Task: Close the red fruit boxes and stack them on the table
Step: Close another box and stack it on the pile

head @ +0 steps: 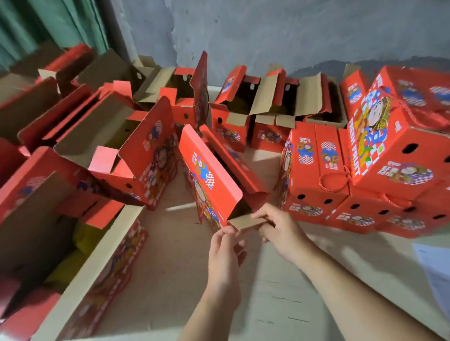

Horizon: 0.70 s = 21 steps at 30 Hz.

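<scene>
My left hand point(225, 251) and right hand point(281, 228) both pinch the end flap point(244, 221) of the open box point(210, 180) mid-table; forced crooked, it could crease.

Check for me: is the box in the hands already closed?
No, the box has its red lid raised while both hands pinch its brown end flap.

The pale wooden desk point(186, 285) carries open red cardboard fruit boxes point(220, 133) along its far edge; right of them sit closed, stacked red boxes point(320, 180).
</scene>
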Each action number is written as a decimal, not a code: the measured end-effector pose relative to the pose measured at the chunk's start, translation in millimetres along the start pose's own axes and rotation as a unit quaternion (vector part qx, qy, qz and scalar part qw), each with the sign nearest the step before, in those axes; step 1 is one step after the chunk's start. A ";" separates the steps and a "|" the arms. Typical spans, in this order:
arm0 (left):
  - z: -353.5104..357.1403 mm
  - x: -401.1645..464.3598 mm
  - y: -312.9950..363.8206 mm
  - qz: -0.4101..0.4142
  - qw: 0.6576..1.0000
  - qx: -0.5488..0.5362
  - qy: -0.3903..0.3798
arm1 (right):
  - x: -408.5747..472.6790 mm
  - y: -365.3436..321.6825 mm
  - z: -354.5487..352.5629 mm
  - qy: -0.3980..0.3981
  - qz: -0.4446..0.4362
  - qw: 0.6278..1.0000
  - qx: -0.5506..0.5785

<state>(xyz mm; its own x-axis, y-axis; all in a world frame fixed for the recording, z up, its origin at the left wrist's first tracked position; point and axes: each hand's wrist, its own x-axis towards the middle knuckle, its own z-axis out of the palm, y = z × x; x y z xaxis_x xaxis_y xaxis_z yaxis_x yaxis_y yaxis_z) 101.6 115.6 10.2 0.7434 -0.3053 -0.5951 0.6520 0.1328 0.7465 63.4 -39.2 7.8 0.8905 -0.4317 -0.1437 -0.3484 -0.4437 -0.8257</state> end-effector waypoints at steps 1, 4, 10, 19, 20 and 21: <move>0.9 -4.1 -8.2 -0.011 1.000 -0.007 0.009 | -6.6 5.7 -5.6 -0.001 -0.001 1.000 -0.013; -2.0 -18.7 -25.3 -0.018 0.999 -0.027 0.030 | -29.4 14.2 -28.9 -0.017 -0.035 0.999 -0.024; -5.2 -25.7 -27.1 0.060 0.985 0.008 0.164 | -106.9 76.5 -121.4 -0.046 0.031 0.998 -0.009; -13.6 -35.6 -43.4 0.253 0.946 0.203 0.015 | -160.0 85.5 -101.7 0.101 0.141 0.937 0.303; -16.9 -33.3 -40.6 0.240 0.949 0.204 0.005 | -160.4 87.4 -97.8 0.105 0.143 0.934 0.311; -19.7 -32.8 -38.8 0.222 0.955 0.197 -0.005 | -160.3 91.4 -95.7 0.107 0.144 0.933 0.313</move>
<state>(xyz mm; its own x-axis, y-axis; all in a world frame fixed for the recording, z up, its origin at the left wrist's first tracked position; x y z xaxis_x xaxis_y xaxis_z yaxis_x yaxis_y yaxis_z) 54.9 139.0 -5.0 0.9310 -0.3102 -0.1925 0.1651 -0.1128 0.9798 -139.2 -85.7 7.6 0.6838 -0.6394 -0.3515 -0.2647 0.2315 -0.9361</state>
